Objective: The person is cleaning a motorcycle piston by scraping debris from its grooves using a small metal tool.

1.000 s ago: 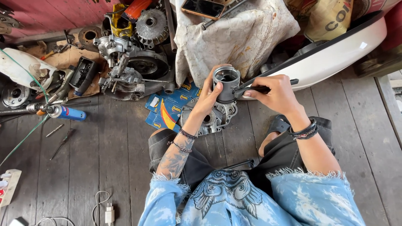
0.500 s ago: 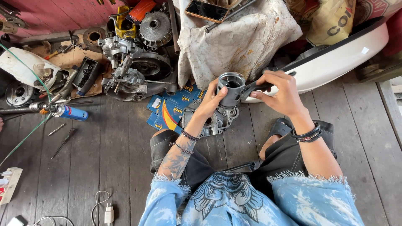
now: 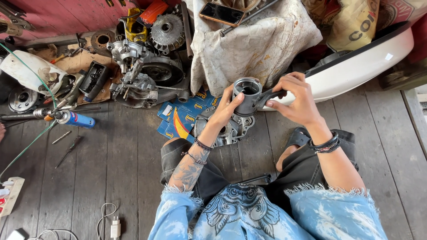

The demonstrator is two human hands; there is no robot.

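— Cylinder [image 3: 247, 95], grey, open end up: who has it?

— Left hand [image 3: 227, 109] first. Its fingers [image 3: 238, 98] are closed against the cylinder's left wall, palm below, so the part sits just right of that hand and above the engine case [image 3: 224, 131] on the floor.

— And the right hand [image 3: 296, 100]?

— Closed round a dark tool handle [image 3: 267, 94], whose tip meets the cylinder's right side. The cylinder is thus between the two hands, touching the left fingers and just left of the right ones.

— How would you do this well?

— My judgement: keep the left grip firm and the bore level, so the tool cannot twist the part; hold it right over the case, so a slip drops it no farther; push along the handle, not sideways.

— Anything close by?

— Blue packets [image 3: 180, 116] lie left of the left hand; a white panel [image 3: 356, 69] lies beyond the right.
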